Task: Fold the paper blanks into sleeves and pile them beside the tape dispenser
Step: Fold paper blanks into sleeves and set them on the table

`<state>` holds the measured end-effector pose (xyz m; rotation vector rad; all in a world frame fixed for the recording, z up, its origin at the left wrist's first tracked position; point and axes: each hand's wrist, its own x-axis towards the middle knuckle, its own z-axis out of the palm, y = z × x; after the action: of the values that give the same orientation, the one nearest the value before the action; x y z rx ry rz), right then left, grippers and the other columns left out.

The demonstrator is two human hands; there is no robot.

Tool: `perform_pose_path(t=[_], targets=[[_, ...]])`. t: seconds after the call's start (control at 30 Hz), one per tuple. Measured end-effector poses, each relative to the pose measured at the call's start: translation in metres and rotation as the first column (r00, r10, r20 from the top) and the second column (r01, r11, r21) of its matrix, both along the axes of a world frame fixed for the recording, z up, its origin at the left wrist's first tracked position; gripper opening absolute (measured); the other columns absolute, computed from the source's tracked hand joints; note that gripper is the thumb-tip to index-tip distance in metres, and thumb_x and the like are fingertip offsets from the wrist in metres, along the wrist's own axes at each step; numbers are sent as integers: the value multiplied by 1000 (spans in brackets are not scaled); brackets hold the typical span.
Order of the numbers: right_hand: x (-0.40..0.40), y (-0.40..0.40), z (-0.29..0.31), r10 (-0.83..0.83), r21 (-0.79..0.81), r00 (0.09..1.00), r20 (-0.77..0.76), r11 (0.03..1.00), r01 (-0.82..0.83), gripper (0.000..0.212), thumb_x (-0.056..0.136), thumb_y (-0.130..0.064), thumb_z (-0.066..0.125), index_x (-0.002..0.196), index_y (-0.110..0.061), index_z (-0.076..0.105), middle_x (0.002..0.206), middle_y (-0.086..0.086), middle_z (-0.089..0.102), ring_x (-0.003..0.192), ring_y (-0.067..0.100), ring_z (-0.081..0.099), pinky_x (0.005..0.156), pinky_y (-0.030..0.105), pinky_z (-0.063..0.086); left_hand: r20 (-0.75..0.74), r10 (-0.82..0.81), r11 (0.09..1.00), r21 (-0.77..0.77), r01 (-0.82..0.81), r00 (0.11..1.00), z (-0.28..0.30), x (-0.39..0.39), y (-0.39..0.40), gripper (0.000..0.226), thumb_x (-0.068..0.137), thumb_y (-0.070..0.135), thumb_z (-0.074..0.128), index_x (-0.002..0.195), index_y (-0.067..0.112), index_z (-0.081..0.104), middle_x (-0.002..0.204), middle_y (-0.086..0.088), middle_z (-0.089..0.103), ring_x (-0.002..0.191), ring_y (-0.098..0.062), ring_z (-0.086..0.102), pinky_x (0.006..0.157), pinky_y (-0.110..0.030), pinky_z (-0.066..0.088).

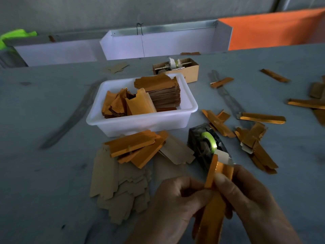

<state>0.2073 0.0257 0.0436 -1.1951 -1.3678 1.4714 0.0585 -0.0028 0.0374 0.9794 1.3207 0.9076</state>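
Grey table, dim light, white partitions behind. Left to right: flat brown blanks fanned at lower left, gold sleeves piled over them, white tub behind holding more stock, tape dispenser right of the pile, more sleeves scattered further right.

Step in hand: mid-fold. Left hand pinches one gold blank low down; right hand grips it with thumb pressed along the fold — held upright just in front of the dispenser. Looks like it's up at the tape end, but blur hides contact.

Next: close the fold and tape it if needed, then drop on the pile.

In the way: nothing much — the pile is already sliding onto the unfolded blanks.
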Motion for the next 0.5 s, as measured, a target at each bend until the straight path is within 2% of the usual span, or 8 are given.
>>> perform_pose_path(t=[0.1, 0.17, 0.23, 0.3, 0.33, 0.4, 0.5], targets=[[3, 4, -3, -1, -16, 999, 50, 1000, 2, 30, 64, -41, 61, 79, -15, 66, 51, -2, 57, 44, 7, 53, 46, 16, 44, -78, 10, 998, 64, -5, 997, 0, 0, 0, 10, 79, 40, 72, 83, 31, 72, 72, 9, 71, 68, -1, 67, 61, -13, 48], [4, 5, -7, -27, -63, 1000, 3, 998, 27, 27, 67, -35, 60, 76, -11, 68, 52, 0, 56, 47, 10, 53, 47, 17, 45, -44, -19, 1000, 6, 19, 999, 1, 1, 1, 16, 83, 41, 69, 84, 25, 71, 66, 9, 68, 62, 0, 64, 59, -14, 47], [5, 6, -11, -57, -122, 996, -68, 991, 49, 22, 68, -33, 61, 76, -15, 71, 61, 8, 58, 58, 20, 55, 57, 30, 49, 53, -71, 993, -90, 75, 996, 3, 2, 2, 20, 85, 38, 68, 82, 18, 71, 64, 7, 65, 58, -4, 60, 59, -18, 46], [5, 6, -13, -71, -186, 990, -121, 981, 48, 20, 68, -34, 61, 80, -24, 73, 70, 12, 63, 69, 30, 60, 69, 43, 53, 101, -79, 988, -125, 91, 992, 3, 1, 1, 22, 81, 36, 69, 84, 14, 71, 68, 3, 66, 63, -10, 60, 64, -24, 48], [6, 5, -13, -65, -206, 989, -131, 978, 37, 20, 66, -35, 61, 80, -28, 73, 71, 11, 66, 72, 30, 63, 70, 43, 53, 81, -71, 989, -124, 81, 994, 4, 2, 1, 20, 83, 35, 69, 84, 15, 71, 68, 3, 66, 63, -9, 61, 63, -23, 49], [7, 5, -11, -19, -208, 993, -117, 978, -5, 23, 59, -41, 64, 78, -32, 73, 74, 3, 72, 72, 19, 70, 64, 31, 53, -34, -30, 995, -97, 26, 999, 5, 4, 0, 16, 85, 37, 68, 84, 21, 70, 65, 6, 66, 59, -3, 62, 56, -17, 48], [9, 6, -12, 26, -191, 999, -27, 981, -31, 44, 47, -36, 70, 88, -22, 67, 77, -5, 73, 70, 6, 69, 49, 16, 51, -252, 12, 1000, 12, -9, 968, 2, 8, -2, 18, 85, 43, 66, 86, 25, 68, 67, 11, 66, 63, 2, 62, 58, -18, 49]])
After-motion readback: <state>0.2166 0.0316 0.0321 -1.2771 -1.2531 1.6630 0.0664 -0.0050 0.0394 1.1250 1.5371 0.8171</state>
